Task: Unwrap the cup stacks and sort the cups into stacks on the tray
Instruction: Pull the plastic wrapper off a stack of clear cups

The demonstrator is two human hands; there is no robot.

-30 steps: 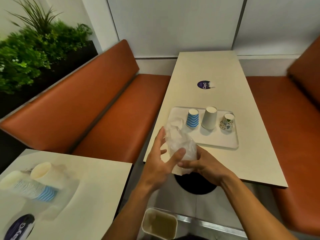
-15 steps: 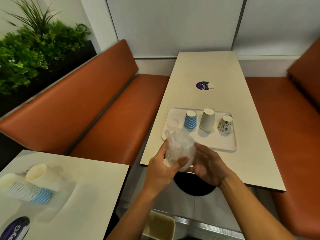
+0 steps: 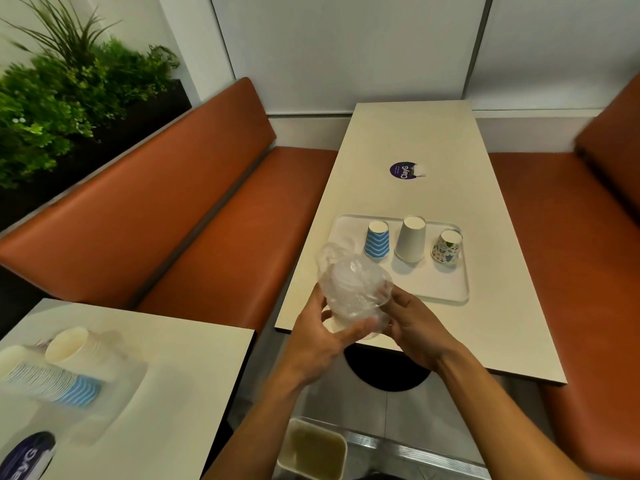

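Orange bench (image 3: 156, 237): runs along the left of the long table, backrest toward the planter.
Long table (image 3: 415, 140): pale top, bears the tray at its nearer half.
Near table (image 3: 173, 375): lower left, well apart from the tray.
Plant (image 3: 69, 91): green foliage, upper left.
Tray (image 3: 450, 289): white, rectangular, with three upturned cups in a row along its far side.
Wrapped cup stacks (image 3: 52, 372): two, lying on their sides on the near table, one plain, one blue-striped; blurred.
Plastic wrap (image 3: 353, 292): clear, bunched, held in the air over the long table's near edge, just before the tray's left corner; whether cups are inside cannot be told.
Left hand (image 3: 322, 337): grips the wrap from below, thumb across its front.
Right hand (image 3: 412, 327): fingers curled onto the wrap's right side.
White cup (image 3: 411, 244): middle, tallest.
Blue-striped cup (image 3: 377, 240): left.
Patterned cup (image 3: 447, 247): right.
Sticker (image 3: 402, 170): round, dark, beyond the tray
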